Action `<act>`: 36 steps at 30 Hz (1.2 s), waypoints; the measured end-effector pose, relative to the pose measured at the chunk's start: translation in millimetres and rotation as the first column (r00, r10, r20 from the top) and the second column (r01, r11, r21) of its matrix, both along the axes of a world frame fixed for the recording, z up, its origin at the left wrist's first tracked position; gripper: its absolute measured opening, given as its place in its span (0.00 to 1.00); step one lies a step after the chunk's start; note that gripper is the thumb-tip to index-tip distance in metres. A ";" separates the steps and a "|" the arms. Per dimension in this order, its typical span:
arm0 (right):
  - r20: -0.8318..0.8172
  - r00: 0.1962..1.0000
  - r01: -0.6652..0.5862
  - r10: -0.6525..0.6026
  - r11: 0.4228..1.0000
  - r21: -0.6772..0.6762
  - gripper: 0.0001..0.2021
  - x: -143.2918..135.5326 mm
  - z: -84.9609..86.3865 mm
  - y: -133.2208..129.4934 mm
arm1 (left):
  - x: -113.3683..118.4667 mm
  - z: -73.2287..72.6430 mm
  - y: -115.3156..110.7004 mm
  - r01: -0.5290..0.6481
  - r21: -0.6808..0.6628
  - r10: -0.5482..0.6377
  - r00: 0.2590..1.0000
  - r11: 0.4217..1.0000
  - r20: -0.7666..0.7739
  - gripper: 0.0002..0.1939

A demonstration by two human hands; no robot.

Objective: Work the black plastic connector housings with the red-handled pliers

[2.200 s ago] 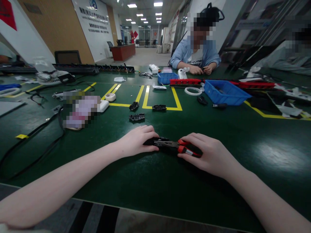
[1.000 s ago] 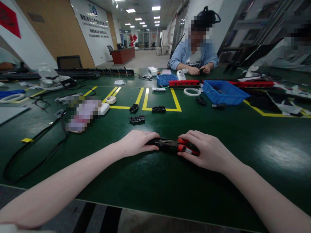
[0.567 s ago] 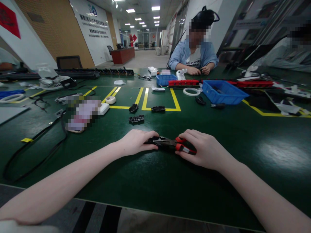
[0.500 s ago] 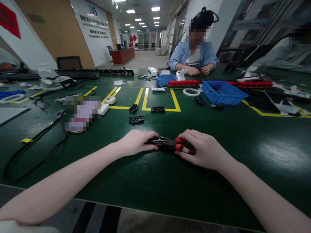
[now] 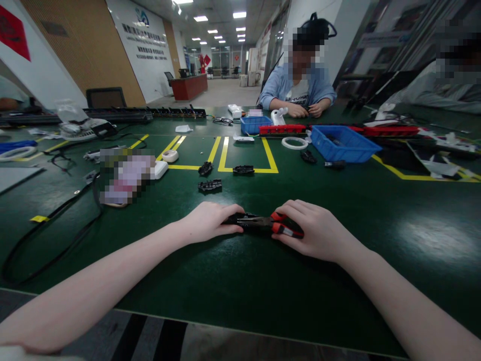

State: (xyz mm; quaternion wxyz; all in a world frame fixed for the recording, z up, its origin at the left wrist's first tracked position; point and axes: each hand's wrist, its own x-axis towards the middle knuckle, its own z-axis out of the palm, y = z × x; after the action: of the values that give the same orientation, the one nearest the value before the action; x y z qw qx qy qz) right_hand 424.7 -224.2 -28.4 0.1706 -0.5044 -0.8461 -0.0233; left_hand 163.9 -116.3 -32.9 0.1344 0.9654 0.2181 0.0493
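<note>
At centre frame, I note left fingers point(image 5: 233, 209) closed on a black part point(image 5: 234, 219), right fingers point(image 5: 288, 211) closed around red-handled pliers point(image 5: 267, 221). Yellow tape point(image 5: 259, 171) marks the green table point(image 5: 240, 286); a red desk point(image 5: 190, 87) stands upper centre-left.

Red-handled pliers point(image 5: 267, 220) over a small black part point(image 5: 233, 219).
The part juts from between the left fingers point(image 5: 232, 209), roughly level; the pliers' grey nose points toward those fingers, lying across the part, with the spread red-and-black handles held in the right fingers point(image 5: 283, 242).
</note>
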 end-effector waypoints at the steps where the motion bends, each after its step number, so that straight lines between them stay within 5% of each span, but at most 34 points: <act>1: -0.003 1.000 -0.002 0.002 1.000 -0.001 0.15 0.5 -0.1 -0.2 | -0.1 -0.2 -0.1 -0.001 0.002 0.001 1.000 1.000 0.002 0.18; 36: -0.023 1.000 0.014 -0.015 0.999 -0.040 0.15 2.2 1.5 -1.2 | -1.5 -1.8 1.9 -0.051 -0.057 0.053 0.998 0.997 0.028 0.18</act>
State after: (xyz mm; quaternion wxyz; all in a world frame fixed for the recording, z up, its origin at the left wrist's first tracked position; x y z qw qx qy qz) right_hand 427.0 -225.4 -26.9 0.1701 -0.5140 -0.8408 -0.0017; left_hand 162.4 -114.4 -34.7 0.1634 0.9544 0.2424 0.0607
